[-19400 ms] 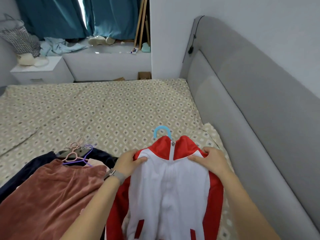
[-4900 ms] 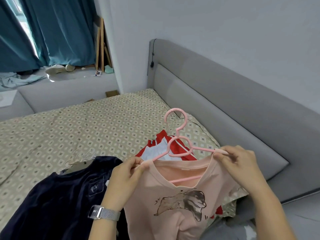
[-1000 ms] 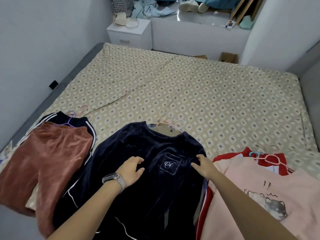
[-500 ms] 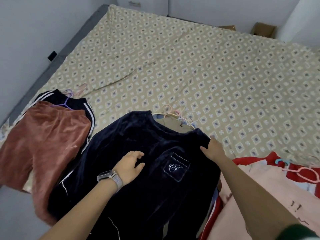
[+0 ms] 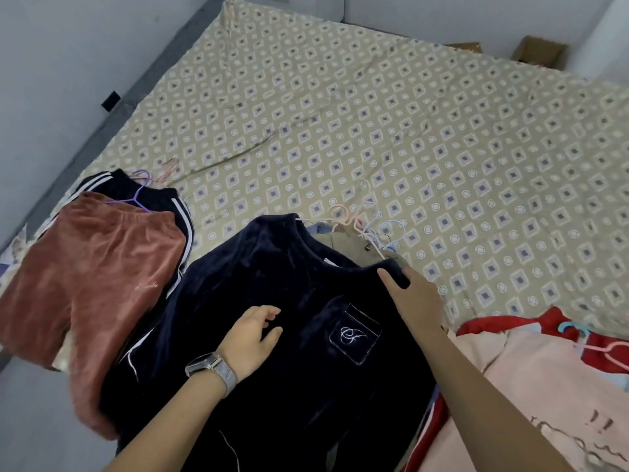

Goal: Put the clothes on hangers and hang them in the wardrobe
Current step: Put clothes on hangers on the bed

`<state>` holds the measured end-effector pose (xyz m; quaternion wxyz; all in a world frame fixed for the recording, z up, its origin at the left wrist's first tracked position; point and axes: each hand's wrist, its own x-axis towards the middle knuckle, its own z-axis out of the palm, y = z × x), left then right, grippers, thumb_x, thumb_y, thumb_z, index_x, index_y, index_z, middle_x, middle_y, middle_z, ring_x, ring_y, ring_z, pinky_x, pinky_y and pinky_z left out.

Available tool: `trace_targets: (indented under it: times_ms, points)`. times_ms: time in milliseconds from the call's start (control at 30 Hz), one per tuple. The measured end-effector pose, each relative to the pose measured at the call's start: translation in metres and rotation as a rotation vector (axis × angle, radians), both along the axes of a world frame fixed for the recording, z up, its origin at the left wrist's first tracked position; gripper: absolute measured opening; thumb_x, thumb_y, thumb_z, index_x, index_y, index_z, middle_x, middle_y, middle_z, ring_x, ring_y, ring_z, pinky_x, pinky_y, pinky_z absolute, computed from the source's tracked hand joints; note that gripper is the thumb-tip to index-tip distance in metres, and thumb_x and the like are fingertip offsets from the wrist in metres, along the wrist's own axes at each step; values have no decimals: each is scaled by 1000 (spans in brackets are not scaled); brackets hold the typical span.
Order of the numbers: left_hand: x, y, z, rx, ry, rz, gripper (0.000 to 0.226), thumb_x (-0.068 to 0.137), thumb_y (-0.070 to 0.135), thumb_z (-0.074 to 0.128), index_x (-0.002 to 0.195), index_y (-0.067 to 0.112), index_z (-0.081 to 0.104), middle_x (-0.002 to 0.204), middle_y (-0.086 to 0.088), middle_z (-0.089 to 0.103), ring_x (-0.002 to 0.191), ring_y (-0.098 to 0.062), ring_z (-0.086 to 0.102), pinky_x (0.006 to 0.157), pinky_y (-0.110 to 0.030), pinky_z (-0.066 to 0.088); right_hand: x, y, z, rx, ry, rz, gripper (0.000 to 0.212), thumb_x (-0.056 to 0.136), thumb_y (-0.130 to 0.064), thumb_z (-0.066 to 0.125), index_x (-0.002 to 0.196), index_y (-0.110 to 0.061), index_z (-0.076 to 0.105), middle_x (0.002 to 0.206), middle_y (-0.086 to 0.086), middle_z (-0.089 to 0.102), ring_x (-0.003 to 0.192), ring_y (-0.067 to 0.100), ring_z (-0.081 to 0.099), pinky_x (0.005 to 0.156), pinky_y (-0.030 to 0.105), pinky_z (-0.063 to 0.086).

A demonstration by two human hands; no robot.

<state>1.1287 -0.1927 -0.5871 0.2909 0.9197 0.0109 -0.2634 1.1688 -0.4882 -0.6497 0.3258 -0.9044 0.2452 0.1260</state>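
A navy velvet top (image 5: 292,301) with a stitched chest pocket lies spread on the bed in front of me. My left hand (image 5: 253,338) rests flat on its chest, fingers relaxed. My right hand (image 5: 410,294) grips the top's right shoulder, thumb over the cloth. Several loose pastel hangers (image 5: 360,223) lie in a heap just beyond the collar, on a beige garment. At the right, a pink t-shirt (image 5: 544,396) on a pink hanger covers a red and white jacket (image 5: 510,321). At the left, rust velvet trousers (image 5: 85,287) lie on a purple hanger over dark striped trousers.
The patterned bedsheet (image 5: 408,114) stretches away behind the clothes. A grey bed frame edge (image 5: 102,120) and a wall run along the left. A cardboard box (image 5: 539,54) stands on the floor past the bed's far side.
My right hand slid up from the navy top's chest to its right shoulder and took hold of the cloth. My head tilted further down. The left hand barely moved.
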Motion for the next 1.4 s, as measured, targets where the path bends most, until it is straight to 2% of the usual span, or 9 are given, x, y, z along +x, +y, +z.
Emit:
trace_targets:
  times_ms: [200,367,500,600,733,900,1067,1200,1400]
  points:
    - [2,23,14,-40,-156,103,32,91,18,59,122,14,56,117,3,51,99,-7,52,91,-26,45,-20,17,45,-61,-173,136,44,79,-73,54,76,-30,64,64,-6,58,64,14,56,64,34,50]
    - [0,47,41,-81,-456,195,31,92,15,58,122,8,57,115,1,51,107,-20,54,96,-41,46,-63,28,90,-56,-266,144,52,74,-65,66,52,-29,37,47,-6,43,49,7,45,49,28,34]
    - [-4,70,68,-8,-580,123,54,92,41,44,136,10,46,134,-7,48,126,-25,43,107,-41,33,-109,38,141,26,-275,155,44,67,-63,72,50,-34,44,48,-10,48,47,9,46,47,25,28]
    - [-19,84,87,72,-601,36,63,86,52,36,143,25,33,141,0,37,132,-20,32,102,-46,25,-145,53,183,50,-309,179,27,61,-65,70,54,-46,51,48,-18,48,54,3,50,47,19,28]
    - [-55,106,110,116,-634,-115,41,87,53,28,124,43,43,114,13,49,114,-9,40,93,-38,17,-194,69,225,42,-349,87,33,59,-55,83,50,-40,54,43,-13,45,53,5,49,50,19,30]
    - [-108,150,148,-67,-677,-215,19,93,52,26,100,49,44,99,27,51,95,3,44,86,-22,19,-247,97,271,-69,-371,3,36,60,-62,74,60,-30,58,48,-8,51,56,7,53,56,29,40]
    - [-153,190,215,-159,-799,-131,24,92,49,31,91,39,53,91,18,56,87,-2,49,82,-35,27,-292,145,315,-72,-499,-34,62,54,-74,56,61,-13,54,51,-1,49,52,11,49,58,33,43]
    - [-204,214,264,-175,-859,-85,29,89,51,36,83,36,59,82,15,60,85,-5,53,83,-42,33,-339,179,337,-66,-555,-111,56,55,-72,57,65,-16,56,52,-4,50,53,10,51,59,35,45]
    - [-273,245,284,-155,-869,-62,27,83,58,37,85,39,57,78,17,61,85,-4,53,81,-33,24,-407,227,346,-71,-636,-156,31,67,-49,74,57,-36,48,50,-10,45,53,10,45,53,34,37]
